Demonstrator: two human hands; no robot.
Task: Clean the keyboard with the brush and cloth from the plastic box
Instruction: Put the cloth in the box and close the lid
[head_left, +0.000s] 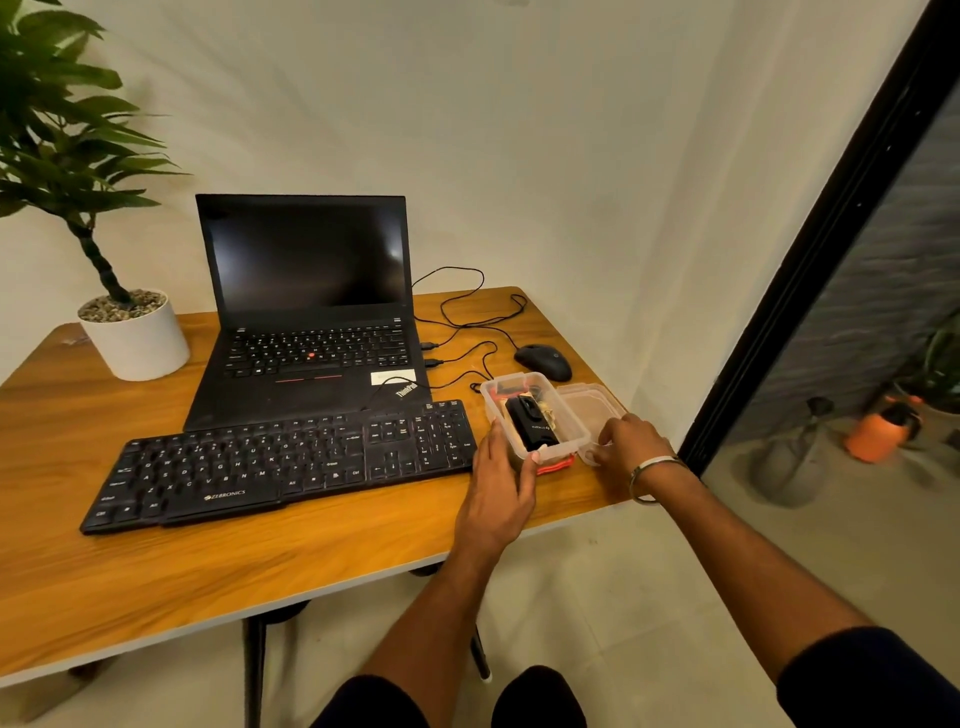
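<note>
A black keyboard (280, 460) lies on the wooden table (156, 566) in front of a laptop. To its right stands an open clear plastic box (574, 423) with a black object (532, 426) and some red and yellow bits inside. Its clear lid (589, 402) lies right beside it. My left hand (501, 483) grips the box's near left corner, thumb along its side and a fingertip over the rim. My right hand (631, 441) holds the lid at its near edge with curled fingers. I cannot make out the brush and cloth.
A black laptop (306, 312) stands open behind the keyboard, with cables (462, 312) running to a black mouse (543, 361). A potted plant (130, 332) sits at the back left. The table's right edge is just past the lid. A dark door frame (831, 234) stands right.
</note>
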